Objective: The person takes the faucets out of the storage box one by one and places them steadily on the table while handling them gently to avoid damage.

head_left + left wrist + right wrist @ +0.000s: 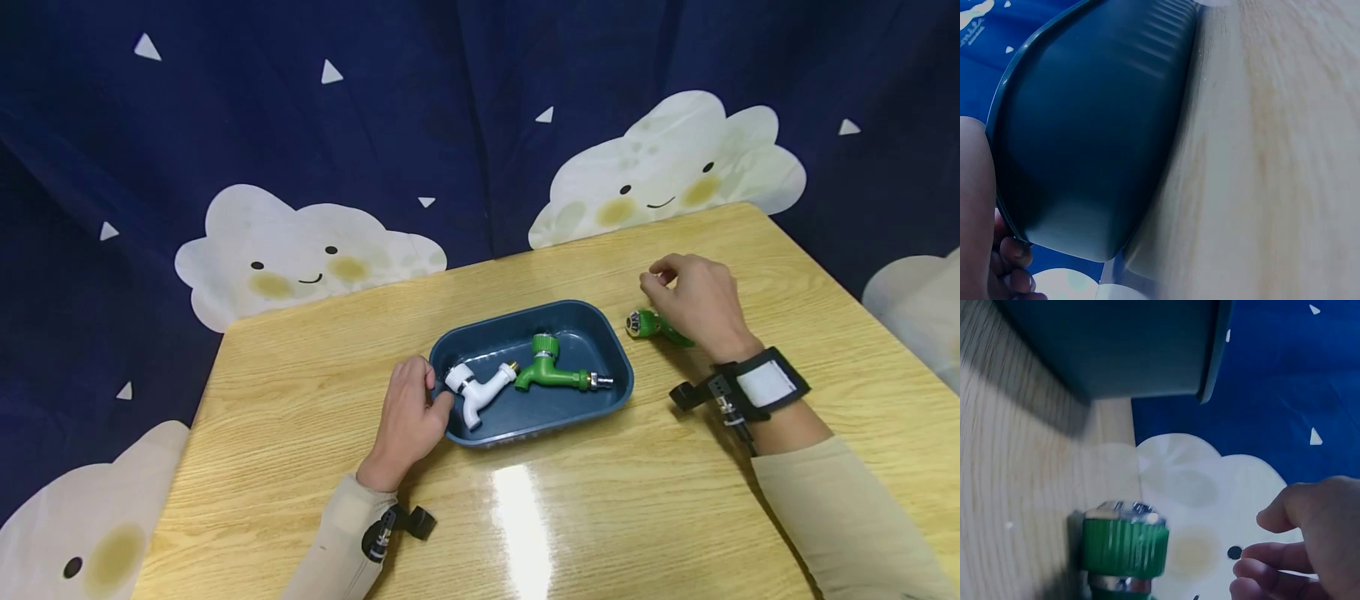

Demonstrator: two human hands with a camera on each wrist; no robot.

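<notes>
My left hand grips the left end of a dark blue plastic basin, its thumb and fingers at the rim. The left wrist view shows fingers curled by the edge of the basin. Inside lie a white faucet and, to its right, a green faucet with a metal nozzle. Past the basin's right end, another green faucet lies on the table, partly hidden by my right hand. That hand hovers over it with loosely bent fingers, holding nothing; a gap separates them from the ribbed green knob in the right wrist view.
A light wooden table carries everything. Behind its far edge hangs a dark blue curtain with clouds and white triangles. Straps with small cameras sit on both wrists, the right one on a black band.
</notes>
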